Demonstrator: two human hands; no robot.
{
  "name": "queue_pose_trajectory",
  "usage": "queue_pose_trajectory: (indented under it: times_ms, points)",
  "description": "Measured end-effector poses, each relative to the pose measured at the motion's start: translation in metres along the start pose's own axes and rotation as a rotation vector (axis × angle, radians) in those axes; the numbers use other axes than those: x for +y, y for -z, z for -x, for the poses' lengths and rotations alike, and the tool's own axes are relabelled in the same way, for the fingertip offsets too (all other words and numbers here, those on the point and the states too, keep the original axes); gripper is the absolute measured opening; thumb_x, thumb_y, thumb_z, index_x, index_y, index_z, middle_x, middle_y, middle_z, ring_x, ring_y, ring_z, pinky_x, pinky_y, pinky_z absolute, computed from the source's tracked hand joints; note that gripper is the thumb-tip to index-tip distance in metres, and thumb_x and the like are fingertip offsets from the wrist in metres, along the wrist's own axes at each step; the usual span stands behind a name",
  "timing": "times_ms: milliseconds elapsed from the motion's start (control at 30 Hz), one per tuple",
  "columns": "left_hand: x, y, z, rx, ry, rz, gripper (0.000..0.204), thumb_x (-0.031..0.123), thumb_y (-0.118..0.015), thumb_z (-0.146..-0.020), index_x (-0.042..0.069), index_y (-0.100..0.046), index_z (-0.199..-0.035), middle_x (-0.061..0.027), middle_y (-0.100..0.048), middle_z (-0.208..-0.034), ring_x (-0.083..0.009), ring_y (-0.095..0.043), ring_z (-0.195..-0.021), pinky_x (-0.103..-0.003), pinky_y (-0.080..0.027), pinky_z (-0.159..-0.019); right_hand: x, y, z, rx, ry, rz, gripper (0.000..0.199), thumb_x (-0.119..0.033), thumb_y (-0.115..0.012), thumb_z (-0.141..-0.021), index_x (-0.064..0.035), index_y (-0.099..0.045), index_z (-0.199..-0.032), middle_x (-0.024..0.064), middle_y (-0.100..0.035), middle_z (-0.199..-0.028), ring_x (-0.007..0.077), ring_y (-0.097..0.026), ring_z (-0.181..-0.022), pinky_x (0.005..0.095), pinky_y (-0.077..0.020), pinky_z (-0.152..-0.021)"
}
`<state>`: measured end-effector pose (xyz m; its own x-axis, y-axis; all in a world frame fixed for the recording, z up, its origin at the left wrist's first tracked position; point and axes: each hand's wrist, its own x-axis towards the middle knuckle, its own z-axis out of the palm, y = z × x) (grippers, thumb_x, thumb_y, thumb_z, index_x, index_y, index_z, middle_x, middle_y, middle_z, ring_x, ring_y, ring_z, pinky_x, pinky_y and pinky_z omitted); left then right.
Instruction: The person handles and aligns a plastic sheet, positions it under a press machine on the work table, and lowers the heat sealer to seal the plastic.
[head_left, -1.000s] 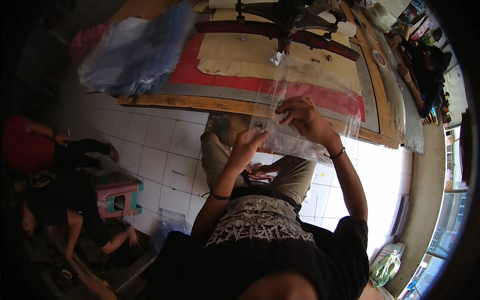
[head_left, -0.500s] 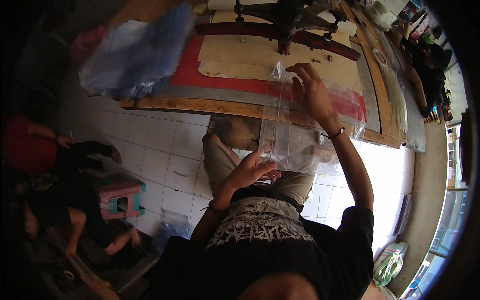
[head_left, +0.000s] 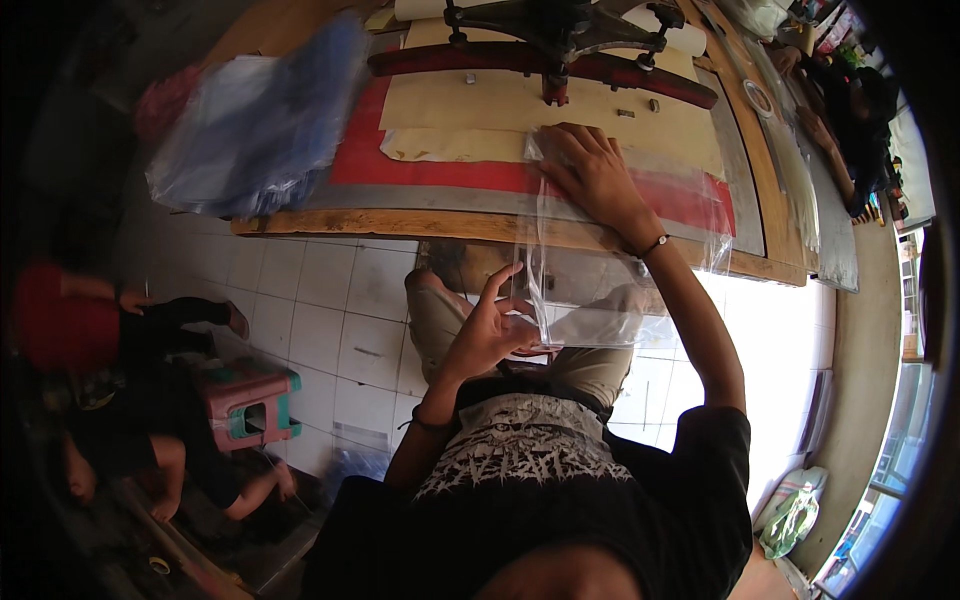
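Observation:
A large clear plastic bag hangs over the table's front edge and down above my lap, with a folded strip along its left side. My right hand grips its far left corner, over the red and tan sheets, with the fingers bent down. Lower down, my left hand pinches the bag's near left corner, its index finger raised along the folded edge. Parts of the fingertips of both hands are hard to make out through the shiny film.
A machine with a dark red bar spans the table. A stack of clear and bluish plastic bags lies at the left. A roll of tape is at the right. People sit at left, near a stool, and at far right.
My right hand has come down and slightly left, drawing the bag's far corner lower. My left index finger has lifted away from the film. The view has shifted a little.

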<state>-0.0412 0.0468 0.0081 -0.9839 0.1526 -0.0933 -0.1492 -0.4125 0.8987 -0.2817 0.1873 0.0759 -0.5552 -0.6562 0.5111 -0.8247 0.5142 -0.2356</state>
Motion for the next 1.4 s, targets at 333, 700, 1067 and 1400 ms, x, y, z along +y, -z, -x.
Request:
queue_pose_trajectory:
  times_ms: [333, 700, 1067, 1400]
  points:
    - [0.037, -0.018, -0.001, 0.317, -0.291, -1.01, 0.091, 0.009, -0.08, -0.078, 0.013, -0.03, -0.153, -0.0135, -0.053, -0.118, -0.0266, -0.056, -0.101, -0.04, -0.049, -0.09, 0.008, -0.004, 0.0, -0.023, -0.006, 0.034, 0.049, -0.039, -0.063, -0.092, -0.0108, -0.056, -0.131, 0.0119, -0.056, -0.128, 0.0334, -0.051, -0.12, 0.047, -0.0414, -0.098]
    - [0.072, -0.006, -0.02, 0.044, -0.326, -1.33, 0.106, 0.026, -0.086, -0.068, 0.008, -0.028, -0.154, -0.0164, -0.039, -0.147, -0.0348, -0.036, -0.133, -0.047, -0.029, -0.113, 0.012, -0.012, 0.005, 0.094, 0.046, -0.076, 0.036, -0.033, -0.069, -0.089, -0.0098, -0.061, -0.116, 0.0122, -0.057, -0.122, 0.0346, -0.053, -0.116, 0.0458, -0.043, -0.097]
    - [0.115, 0.023, -0.066, 0.063, -0.285, -1.245, 0.054, 0.012, -0.069, -0.09, 0.008, -0.053, -0.141, -0.0069, -0.064, -0.129, -0.0236, -0.06, -0.096, -0.034, -0.047, -0.093, 0.017, -0.008, 0.005, 0.045, 0.011, -0.084, 0.029, -0.029, -0.068, -0.09, -0.008, -0.064, -0.11, 0.0135, -0.06, -0.117, 0.0352, -0.054, -0.114, 0.045, -0.0428, -0.1]
    - [0.097, 0.056, -0.168, 0.196, -0.593, -1.31, 0.039, 0.003, -0.06, -0.092, 0.003, -0.059, -0.131, -0.0137, -0.063, -0.108, -0.0311, -0.06, -0.102, -0.04, -0.049, -0.089, 0.013, -0.001, 0.001, 0.01, 0.112, -0.165, 0.029, -0.034, -0.067, -0.089, -0.0087, -0.068, -0.104, 0.0094, -0.063, -0.111, 0.0311, -0.054, -0.114, 0.0444, -0.0417, -0.099]
